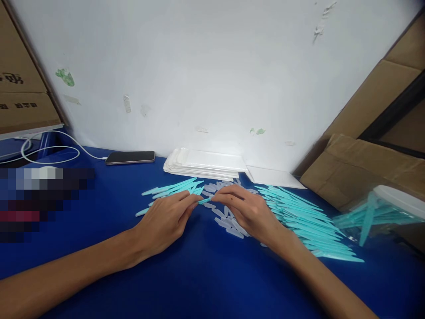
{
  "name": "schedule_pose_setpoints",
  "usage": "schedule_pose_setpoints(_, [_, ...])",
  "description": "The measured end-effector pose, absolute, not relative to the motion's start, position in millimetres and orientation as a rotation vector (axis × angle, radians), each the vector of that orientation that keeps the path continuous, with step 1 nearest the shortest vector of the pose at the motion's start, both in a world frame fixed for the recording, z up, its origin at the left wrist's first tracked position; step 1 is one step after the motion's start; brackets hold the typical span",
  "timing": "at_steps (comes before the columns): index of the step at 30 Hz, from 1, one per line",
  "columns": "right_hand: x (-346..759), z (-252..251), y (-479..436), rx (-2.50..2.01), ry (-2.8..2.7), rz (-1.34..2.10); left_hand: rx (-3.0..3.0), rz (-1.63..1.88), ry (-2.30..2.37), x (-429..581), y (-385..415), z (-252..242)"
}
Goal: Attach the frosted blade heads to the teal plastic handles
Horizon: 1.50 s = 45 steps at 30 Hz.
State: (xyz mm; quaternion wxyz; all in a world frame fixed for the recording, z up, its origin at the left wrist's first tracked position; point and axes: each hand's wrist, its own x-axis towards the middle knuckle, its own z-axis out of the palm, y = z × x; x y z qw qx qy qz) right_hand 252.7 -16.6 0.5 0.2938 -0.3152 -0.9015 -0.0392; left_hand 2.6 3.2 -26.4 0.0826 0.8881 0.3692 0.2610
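Between my two hands is a slim turquoise plastic stick, which looks like an eyebrow razor (205, 200). My left hand (168, 212) is closed in a pinch on its left end. At the other end, the fingertips of my right hand (249, 210) are closed on it; whether a clear cap is in them is hidden. Small translucent caps (229, 226) lie scattered under and around my right hand. Several turquoise razors (172, 188) lie beyond my left hand. A large pile of turquoise razors (299, 217) spreads to the right of my right hand.
White flat packets (206, 163) are stacked against the wall. A phone (130, 157) with a white cable (79, 144) lies back left. On the right, a clear tub (381, 215) with a white rim holds more razors, beside cardboard boxes (361, 173). Blurred blocks cover the far left.
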Motion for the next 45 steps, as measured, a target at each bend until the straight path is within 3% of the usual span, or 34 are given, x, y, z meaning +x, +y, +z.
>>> schedule_pose_setpoints(45, [252.9,3.4,-13.8,-1.028,-2.489,-0.076,2.634,0.818,1.059,2.0,-0.6,-26.0])
